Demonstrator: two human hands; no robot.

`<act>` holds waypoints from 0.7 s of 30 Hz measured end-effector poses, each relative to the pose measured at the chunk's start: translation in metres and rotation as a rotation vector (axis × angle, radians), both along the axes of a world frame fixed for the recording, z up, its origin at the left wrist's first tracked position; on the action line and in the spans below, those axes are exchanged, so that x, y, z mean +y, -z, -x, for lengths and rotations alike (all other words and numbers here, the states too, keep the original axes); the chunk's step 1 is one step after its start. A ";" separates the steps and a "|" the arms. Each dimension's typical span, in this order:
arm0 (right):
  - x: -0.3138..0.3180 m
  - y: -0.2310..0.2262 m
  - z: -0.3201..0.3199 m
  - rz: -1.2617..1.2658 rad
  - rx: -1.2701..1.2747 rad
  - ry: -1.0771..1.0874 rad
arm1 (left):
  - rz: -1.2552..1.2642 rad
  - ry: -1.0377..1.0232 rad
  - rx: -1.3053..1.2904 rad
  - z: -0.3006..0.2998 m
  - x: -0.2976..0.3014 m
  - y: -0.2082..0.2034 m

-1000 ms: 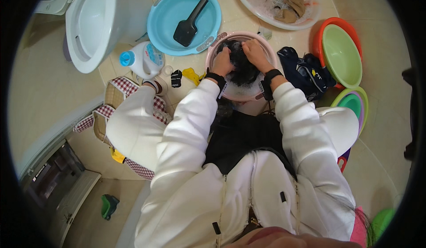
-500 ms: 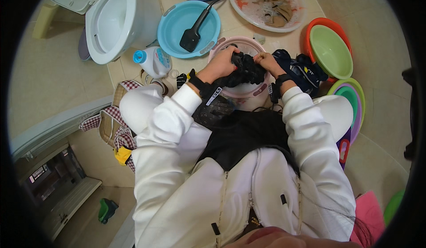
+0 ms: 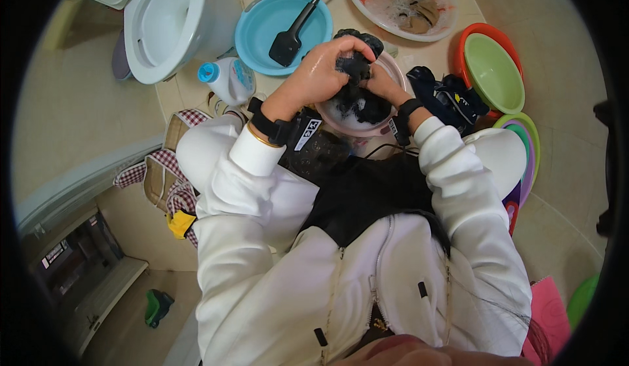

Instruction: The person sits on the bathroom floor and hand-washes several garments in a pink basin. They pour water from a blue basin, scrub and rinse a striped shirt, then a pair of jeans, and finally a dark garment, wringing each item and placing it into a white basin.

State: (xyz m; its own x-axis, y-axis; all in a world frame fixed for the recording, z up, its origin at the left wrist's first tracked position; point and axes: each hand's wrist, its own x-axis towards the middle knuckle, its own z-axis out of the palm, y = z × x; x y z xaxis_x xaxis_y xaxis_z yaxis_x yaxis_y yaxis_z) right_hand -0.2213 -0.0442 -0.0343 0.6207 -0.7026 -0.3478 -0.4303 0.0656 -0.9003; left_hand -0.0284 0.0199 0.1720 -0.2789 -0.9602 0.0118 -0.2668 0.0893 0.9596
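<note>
A soaked black cloth is bunched up between my two hands, lifted over a pink basin. My left hand curls round its upper bundle, thumb and fingers closed on it. Just right of that, my right hand grips the same cloth from below; its fingertips are partly hidden behind the cloth. The lower part of the cloth hangs down into the basin, where white suds lie on it.
A light blue basin holds a black shower head. Detergent stands in a white bottle. A white tub holds sudsy tan cloth. Dark blue fabric lies right of the pink basin, near green and red basins. The toilet stands left.
Both hands have raised the black cloth higher above the pink basin. My left hand has turned and now wraps over the bundle, while my right hand has moved in closer to it.
</note>
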 end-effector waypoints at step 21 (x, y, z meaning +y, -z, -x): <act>-0.006 -0.110 0.028 0.305 0.211 -0.110 | -0.288 -0.274 -0.483 -0.044 0.024 0.116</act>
